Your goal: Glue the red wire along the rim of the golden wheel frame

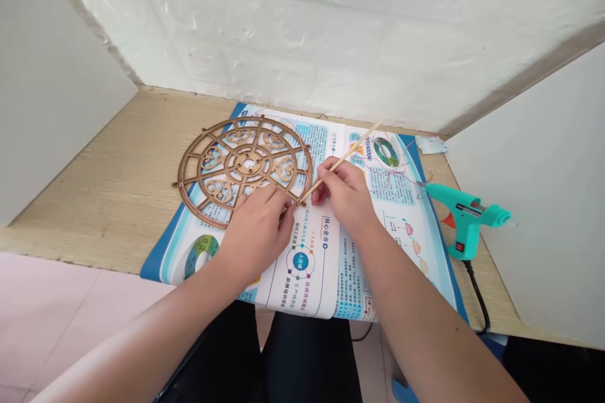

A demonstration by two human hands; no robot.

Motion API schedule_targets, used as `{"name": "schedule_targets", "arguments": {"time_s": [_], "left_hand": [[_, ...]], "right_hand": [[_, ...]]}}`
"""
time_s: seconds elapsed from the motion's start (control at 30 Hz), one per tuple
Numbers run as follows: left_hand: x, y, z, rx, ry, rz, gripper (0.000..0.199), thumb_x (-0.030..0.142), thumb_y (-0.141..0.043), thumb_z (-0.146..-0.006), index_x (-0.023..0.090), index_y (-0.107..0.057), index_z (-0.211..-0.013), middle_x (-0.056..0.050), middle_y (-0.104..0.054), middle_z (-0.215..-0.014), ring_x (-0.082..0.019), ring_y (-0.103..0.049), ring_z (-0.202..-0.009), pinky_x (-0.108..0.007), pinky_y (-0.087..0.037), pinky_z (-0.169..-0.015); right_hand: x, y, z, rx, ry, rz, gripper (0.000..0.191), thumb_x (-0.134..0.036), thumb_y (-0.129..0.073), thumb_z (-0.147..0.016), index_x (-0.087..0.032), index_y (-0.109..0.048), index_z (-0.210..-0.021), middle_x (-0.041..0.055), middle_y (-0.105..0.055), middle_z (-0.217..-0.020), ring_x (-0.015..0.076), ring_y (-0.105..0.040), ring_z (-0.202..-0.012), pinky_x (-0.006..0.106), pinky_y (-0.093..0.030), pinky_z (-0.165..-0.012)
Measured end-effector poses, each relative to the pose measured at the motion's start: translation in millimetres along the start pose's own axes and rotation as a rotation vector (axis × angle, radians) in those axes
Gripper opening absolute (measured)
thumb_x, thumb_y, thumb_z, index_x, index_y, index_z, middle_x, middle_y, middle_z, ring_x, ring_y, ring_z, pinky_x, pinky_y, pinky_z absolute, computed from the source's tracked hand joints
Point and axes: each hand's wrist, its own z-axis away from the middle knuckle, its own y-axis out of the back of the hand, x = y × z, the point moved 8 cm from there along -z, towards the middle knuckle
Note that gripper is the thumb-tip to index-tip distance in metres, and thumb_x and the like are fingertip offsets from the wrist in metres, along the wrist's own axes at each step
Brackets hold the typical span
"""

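A round wooden wheel frame [230, 150] with spokes and scrolled cut-outs lies on the printed poster sheet [326, 289]. My left hand [259, 220] rests on its near edge, fingers curled over the rim; the fingertips are partly hidden. In my right hand [345, 192] is a thin wooden stick [352, 150], held like a pen. The stick's lower end meets the wheel's rim at the right, close to my left fingers. Thin reddish wire [304, 138] runs along the right part of the rim.
A teal hot glue gun [467, 214] lies at the right, its black cord [479, 296] hanging over the table edge. Loose thin wires [397, 170] spread over the poster's right side. A small clear plastic bag [431, 145] sits near the back. White panels and a wall enclose the wooden table [94, 182].
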Motion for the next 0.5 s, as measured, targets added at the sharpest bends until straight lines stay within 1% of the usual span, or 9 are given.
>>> {"name": "schedule_targets", "arguments": {"time_s": [0.1,0.23,0.3,0.4,0.5], "left_hand": [[-1,-2.1,2,0.019,-0.002,-0.008,0.019,0.022,-0.046,-0.102,0.018,-0.059,-0.088,-0.005,-0.065,-0.091,-0.020,-0.059,-0.080,-0.037,-0.040,-0.071],[-1,-4.1,4,0.047,-0.020,-0.021,0.017,0.022,-0.047,-0.102,0.019,-0.057,-0.089,-0.005,-0.062,-0.088,-0.021,-0.058,-0.083,-0.037,-0.042,-0.074],[0,-4.2,4,0.057,-0.029,-0.029,0.016,0.022,-0.047,-0.101,0.019,-0.057,-0.088,-0.004,-0.061,-0.086,-0.021,-0.058,-0.084,-0.037,-0.042,-0.075],[1,-4.0,3,0.065,-0.039,-0.037,0.016,0.022,-0.047,-0.101,0.019,-0.057,-0.089,-0.004,-0.061,-0.084,-0.021,-0.058,-0.083,-0.036,-0.042,-0.074],[2,-4.4,4,0.063,-0.043,-0.039,0.016,0.021,-0.048,-0.101,0.018,-0.057,-0.088,-0.004,-0.060,-0.084,-0.020,-0.058,-0.081,-0.036,-0.042,-0.072]], "right_hand": [[-4,-3,5,-0.032,0.057,0.059,0.022,-0.038,-0.064,-0.093,-0.023,-0.057,-0.079,-0.0021,-0.063,-0.056,0.0145,-0.061,-0.050,0.027,-0.049,-0.052],[-10,-3,9,-0.038,0.144,0.135,0.017,-0.032,-0.061,-0.095,-0.023,-0.060,-0.080,-0.0019,-0.064,-0.061,0.0172,-0.066,-0.055,0.031,-0.053,-0.055],[-12,-2,11,-0.040,0.182,0.168,0.017,-0.031,-0.060,-0.095,-0.023,-0.060,-0.080,-0.0018,-0.064,-0.064,0.0171,-0.066,-0.056,0.031,-0.052,-0.053],[-14,-3,11,-0.043,0.225,0.214,0.017,-0.031,-0.060,-0.096,-0.022,-0.060,-0.081,-0.0017,-0.063,-0.066,0.0150,-0.063,-0.054,0.029,-0.046,-0.049],[-16,-3,12,-0.049,0.258,0.256,0.016,-0.030,-0.060,-0.095,-0.021,-0.062,-0.082,-0.0009,-0.064,-0.069,0.0141,-0.062,-0.055,0.029,-0.044,-0.049]]}}
